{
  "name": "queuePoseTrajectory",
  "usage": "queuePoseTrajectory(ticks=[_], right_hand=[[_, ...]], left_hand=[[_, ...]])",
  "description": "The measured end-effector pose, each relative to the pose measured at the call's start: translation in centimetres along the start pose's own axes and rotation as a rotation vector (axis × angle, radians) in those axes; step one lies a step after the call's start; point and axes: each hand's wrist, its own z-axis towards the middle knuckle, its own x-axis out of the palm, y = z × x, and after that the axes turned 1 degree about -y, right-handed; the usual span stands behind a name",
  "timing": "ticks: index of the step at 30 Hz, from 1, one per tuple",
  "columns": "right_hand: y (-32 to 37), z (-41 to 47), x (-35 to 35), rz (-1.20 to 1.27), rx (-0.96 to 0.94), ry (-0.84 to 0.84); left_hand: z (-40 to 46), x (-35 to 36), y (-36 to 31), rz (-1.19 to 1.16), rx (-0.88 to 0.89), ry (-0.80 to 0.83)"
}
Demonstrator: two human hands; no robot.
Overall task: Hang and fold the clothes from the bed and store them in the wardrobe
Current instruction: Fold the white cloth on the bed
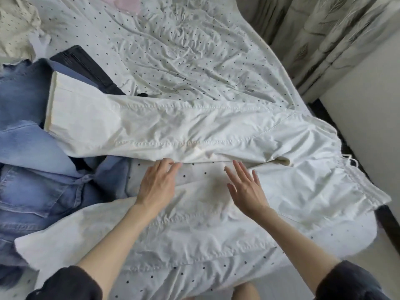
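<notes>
A pair of white trousers (177, 126) lies spread across the bed, legs apart, its drawstring waist (346, 176) at the right. The far leg runs to the left over the denim pile, and the near leg (151, 230) passes under my forearms. My left hand (158, 185) lies at the far leg's lower edge, fingertips touching the hem fold. Beside it, my right hand (244, 189) hovers flat with straight, spread fingers over the gap between the legs. Neither hand holds anything.
The bed has a white dotted sheet (184, 50). A heap of blue denim clothes (32, 169) lies at the left, with a dark garment (86, 66) behind it and a cream dotted garment (15, 24) at top left. Curtains (320, 35) and a white wall (368, 118) stand right of the bed.
</notes>
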Motion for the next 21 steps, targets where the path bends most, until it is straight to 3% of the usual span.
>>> queuePoseTrajectory(ticks=[9,12,15,17,21], right_hand=[[-18.1,-10.8,-0.4,-0.038,0.218,0.029],[-24.6,-14.5,-0.5,-0.112,0.178,0.125],[-28.5,-15.9,-0.3,-0.245,0.078,0.235],[-30.7,-16.1,0.1,-0.278,0.047,0.231],[-30.7,-14.8,0.3,-0.255,0.085,0.074]], left_hand=[[-0.6,8.0,-18.3,-0.166,0.207,0.180],[-1.3,12.1,-24.5,-0.213,0.195,0.462],[-2.5,15.0,-27.4,-0.060,0.186,0.723],[-3.5,16.8,-29.5,0.058,0.152,0.764],[-4.7,16.8,-29.5,0.172,0.051,0.655]])
